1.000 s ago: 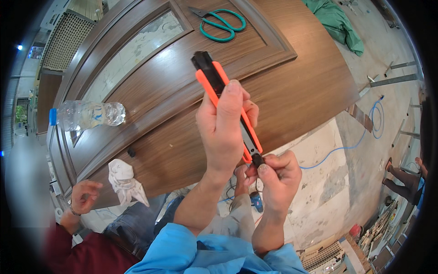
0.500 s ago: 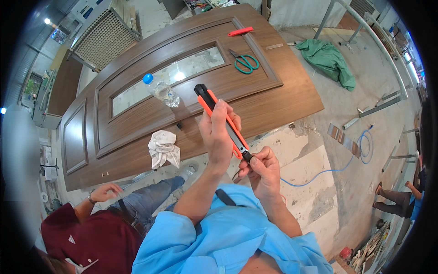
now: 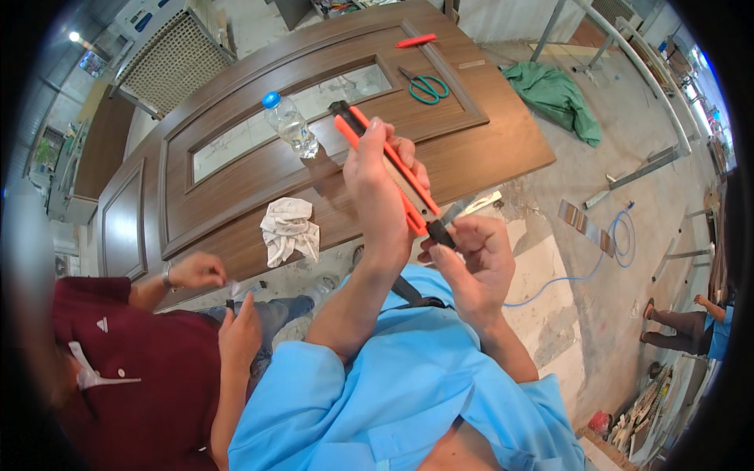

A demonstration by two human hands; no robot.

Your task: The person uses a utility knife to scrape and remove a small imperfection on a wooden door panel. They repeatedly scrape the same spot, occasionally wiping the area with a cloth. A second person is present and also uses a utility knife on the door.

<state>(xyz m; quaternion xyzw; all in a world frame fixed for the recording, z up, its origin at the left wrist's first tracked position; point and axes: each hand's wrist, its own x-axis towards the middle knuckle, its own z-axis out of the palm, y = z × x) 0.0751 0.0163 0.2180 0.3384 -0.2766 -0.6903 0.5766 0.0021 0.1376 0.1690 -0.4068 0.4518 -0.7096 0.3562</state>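
Orange cutter — left hand curled around, right hand pinched at end

Utility knife, long and slim: bright orange rails along both sides, black piece at far end, pale metallic strip showing down middle of near half, small dark hole toward near end of strip. Smaller black piece at near end. Knife held up in air, slanting from far left to near right. Middle wrapped by left hand, near black piece pinched in right fingers. Blade extension unclear.
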